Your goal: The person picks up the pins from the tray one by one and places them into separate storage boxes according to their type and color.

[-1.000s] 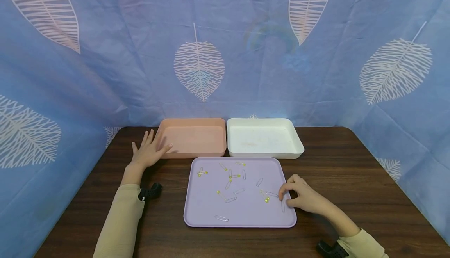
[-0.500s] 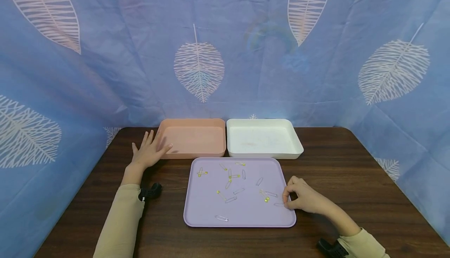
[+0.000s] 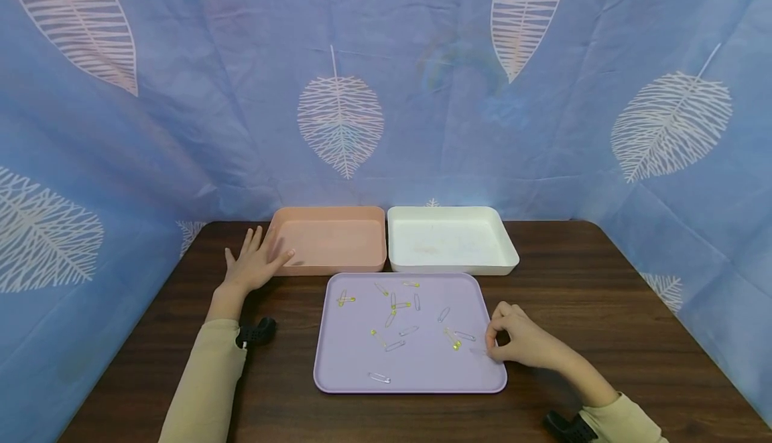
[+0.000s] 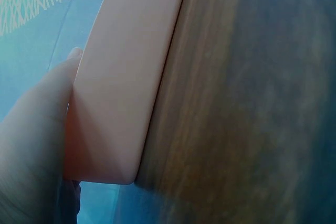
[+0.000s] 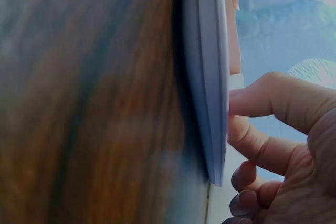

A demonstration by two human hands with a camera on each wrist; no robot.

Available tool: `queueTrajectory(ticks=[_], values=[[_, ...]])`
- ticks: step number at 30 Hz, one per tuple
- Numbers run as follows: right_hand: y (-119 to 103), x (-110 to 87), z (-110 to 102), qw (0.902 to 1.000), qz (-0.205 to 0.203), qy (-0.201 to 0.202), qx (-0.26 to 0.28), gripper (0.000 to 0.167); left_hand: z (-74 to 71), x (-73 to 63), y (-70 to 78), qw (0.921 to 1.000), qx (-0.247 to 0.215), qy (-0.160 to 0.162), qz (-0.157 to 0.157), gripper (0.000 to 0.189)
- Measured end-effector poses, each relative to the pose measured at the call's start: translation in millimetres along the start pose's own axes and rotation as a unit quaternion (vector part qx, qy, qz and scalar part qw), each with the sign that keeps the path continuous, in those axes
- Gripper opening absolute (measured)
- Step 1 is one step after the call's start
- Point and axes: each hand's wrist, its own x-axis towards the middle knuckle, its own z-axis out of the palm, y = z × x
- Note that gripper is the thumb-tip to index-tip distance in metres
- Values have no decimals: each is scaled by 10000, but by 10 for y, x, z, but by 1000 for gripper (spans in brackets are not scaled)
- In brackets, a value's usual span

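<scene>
**Right hand (image 3: 521, 340) pinching a safety pin (image 3: 478, 351) by the right edge of the purple tray (image 3: 344, 383)**

From my head view, the safety pin's long axis runs roughly sideways, its visible end pointing left; the other end is hidden at the fingertips. I can't tell whether it touches the tray.

I see the right hand's thumb and index finger clamped together on it, forearm reaching in from the lower right over the desk (image 3: 561, 255). The left hand (image 3: 250, 265) has its fingers spread at the pink tray (image 3: 328, 270), thumb over the rim.

The safety pin looks thin and pale, fainter than the yellow-headed pins (image 3: 456, 345) nearby.
</scene>
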Motion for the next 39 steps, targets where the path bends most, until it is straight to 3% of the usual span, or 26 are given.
queueTrajectory(ticks=[9,18,39], values=[[-111,30,-119,9990,-26,424,-109,24,7,-9,12,10000,-9,-20,-13,94],[-215,173,-164,9959,-393,792,-180,27,13,6,6,10000,11,39,49,93],[-597,744,-195,9950,-500,847,147,19,21,-7,1,10000,26,43,-9,93]])
